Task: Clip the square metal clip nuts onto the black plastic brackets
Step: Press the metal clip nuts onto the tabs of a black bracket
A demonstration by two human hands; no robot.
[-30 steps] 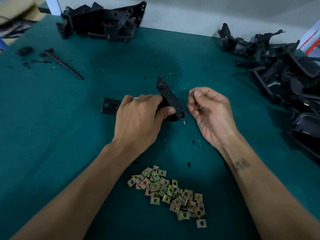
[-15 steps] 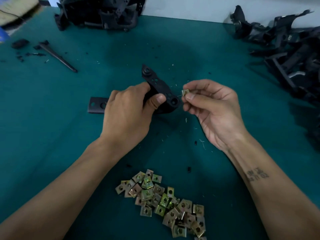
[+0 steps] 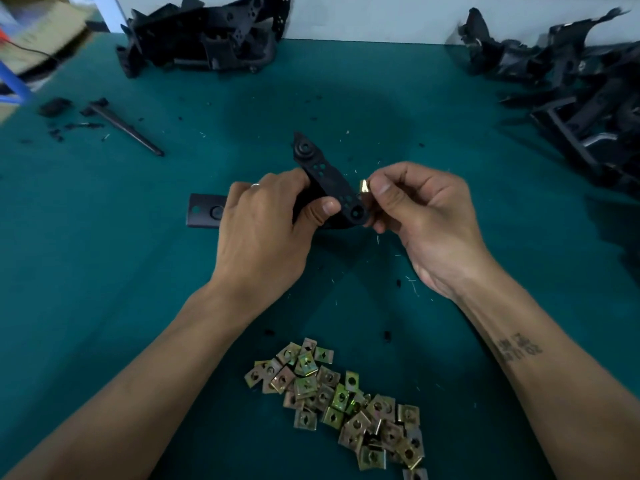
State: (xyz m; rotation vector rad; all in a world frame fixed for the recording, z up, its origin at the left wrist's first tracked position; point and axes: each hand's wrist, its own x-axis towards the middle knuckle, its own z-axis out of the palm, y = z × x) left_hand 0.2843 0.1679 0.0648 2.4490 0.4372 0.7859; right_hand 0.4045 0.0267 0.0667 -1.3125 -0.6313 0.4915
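- While I watched from the head view, the far-left heap of black parts point(image 3: 204, 39) lay at the back of the green surface point(image 3: 104, 271); I could not tell whether any of them carried clips.
- My left hand point(image 3: 263, 230) gripped the black plastic bracket point(image 3: 329, 181), thumb pressed on its face, holding it tilted above the surface.
- At the bracket's near end, my right hand point(image 3: 419, 216) pinched one clip nut point(image 3: 363, 186) between thumb and fingertip, right against the bracket's edge; I judged it not yet pushed on.
- Below, between my forearms, a large pile of clip nuts point(image 3: 346, 403) waited loose, so most of the job looked undone.
- At far right, a bigger heap of brackets point(image 3: 571, 91) sat against the wall, apparently awaiting their turn.
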